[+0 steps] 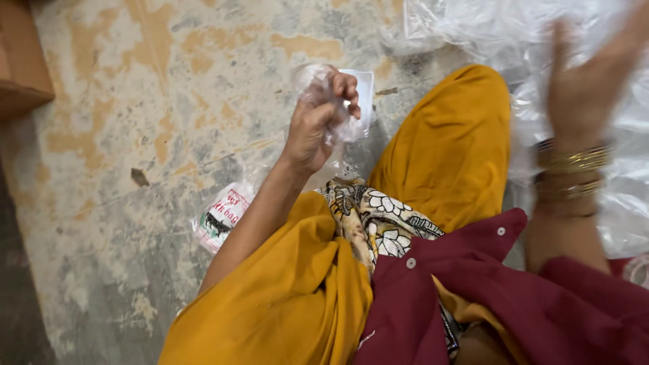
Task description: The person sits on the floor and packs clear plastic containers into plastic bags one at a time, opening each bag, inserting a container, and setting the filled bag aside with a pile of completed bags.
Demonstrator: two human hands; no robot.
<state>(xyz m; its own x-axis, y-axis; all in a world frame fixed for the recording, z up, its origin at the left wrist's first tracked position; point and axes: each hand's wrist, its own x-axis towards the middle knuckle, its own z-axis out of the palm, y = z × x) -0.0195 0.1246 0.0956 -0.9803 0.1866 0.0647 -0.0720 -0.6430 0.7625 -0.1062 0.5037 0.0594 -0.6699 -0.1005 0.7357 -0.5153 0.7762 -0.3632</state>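
Left hand (318,118) grips a crumpled clear plastic bag (351,101).

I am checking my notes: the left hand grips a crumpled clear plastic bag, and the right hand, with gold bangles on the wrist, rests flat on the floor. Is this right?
Not quite. The head view shows the right hand raised, open and blurred, above the clear plastic sheets, not flat on the floor. The left hand does grip the crumpled clear plastic bag.

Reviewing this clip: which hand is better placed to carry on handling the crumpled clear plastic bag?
Probably the left hand: it already grips the crumpled clear plastic bag in a closed fist. The right hand is raised, open and blurred over the plastic sheeting, holding nothing.
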